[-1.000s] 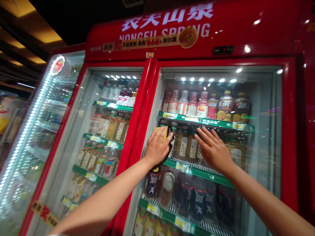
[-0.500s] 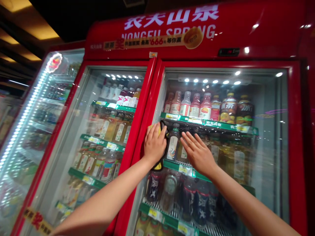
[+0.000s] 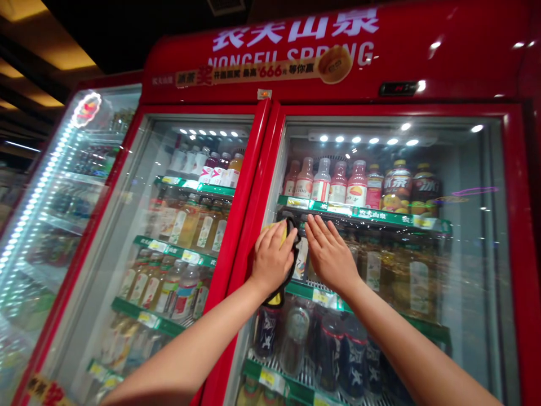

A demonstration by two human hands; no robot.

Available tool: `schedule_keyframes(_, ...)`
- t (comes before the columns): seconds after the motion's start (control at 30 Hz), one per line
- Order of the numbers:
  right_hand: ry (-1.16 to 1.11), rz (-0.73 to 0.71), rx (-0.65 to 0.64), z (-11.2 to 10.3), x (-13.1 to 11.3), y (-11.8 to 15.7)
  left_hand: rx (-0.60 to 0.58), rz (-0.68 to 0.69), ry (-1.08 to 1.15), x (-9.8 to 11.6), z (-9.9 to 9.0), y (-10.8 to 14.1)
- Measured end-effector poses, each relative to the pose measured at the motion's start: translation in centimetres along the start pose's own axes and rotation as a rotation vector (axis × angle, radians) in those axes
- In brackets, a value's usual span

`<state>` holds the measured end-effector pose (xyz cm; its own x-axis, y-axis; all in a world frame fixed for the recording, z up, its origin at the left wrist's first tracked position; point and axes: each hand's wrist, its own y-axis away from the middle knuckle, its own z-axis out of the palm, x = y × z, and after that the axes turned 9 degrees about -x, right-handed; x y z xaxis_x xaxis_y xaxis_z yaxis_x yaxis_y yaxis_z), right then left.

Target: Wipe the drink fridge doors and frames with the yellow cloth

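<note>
Yellow, with a dark edge, the cloth (image 3: 275, 299) is pinned under the left hand (image 3: 274, 256) against the glass (image 3: 469, 254) of the right-hand door, close beside its red frame (image 3: 270, 155). The left hand's fingers bend lightly over the cloth, holding it mostly by pressure from above. Just to the right, the right hand (image 3: 332, 256) is bare and flat, its fingers straight and nearly together, gripping nothing; whether its palm touches the pane I cannot tell.

The cloth looks light, soft and limp, so it should fold and slip easily on smooth glass. A spread palm over its middle would probably serve best, as its loose lower end hangs below the hand. The pane seems hard and slick.

Across the top of the red fridge (image 3: 448, 62), white lettering (image 3: 296, 34) reads 农夫山泉 with NONGFU SPRING beneath, partly covered by a sticker (image 3: 253, 70) showing 666. The green upper shelf strip (image 3: 359, 211) repeats 农夫山泉. Behind it, a pink bottle (image 3: 304, 183) shows 100, and a dark bottle (image 3: 425, 186) farther right shows 冰. Digits on the small display (image 3: 399, 88) are too blurred to read.
</note>
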<state>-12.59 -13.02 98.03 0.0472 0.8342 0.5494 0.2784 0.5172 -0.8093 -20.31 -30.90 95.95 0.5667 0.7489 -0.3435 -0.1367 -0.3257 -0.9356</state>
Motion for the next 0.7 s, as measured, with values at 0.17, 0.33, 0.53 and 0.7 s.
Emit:
schedule_keyframes(0.17,-0.019,-0.007,0.026,-0.3,0.1,0.1,-0.049,0.242,-0.153,-0.9,-2.4,2.0)
schedule_keyframes(0.33,-0.014,0.000,0.034,-0.2,0.0,0.2,-0.046,0.059,-0.195,-2.8,-5.0,1.7)
schedule_keyframes(0.53,-0.014,0.002,0.064,-0.1,-0.2,0.1,-0.103,-0.109,-0.151,-5.9,-4.2,2.1)
schedule_keyframes(0.7,-0.006,0.001,0.079,-0.1,-0.4,0.2,-0.038,-0.148,-0.082,-7.6,-3.6,-5.5)
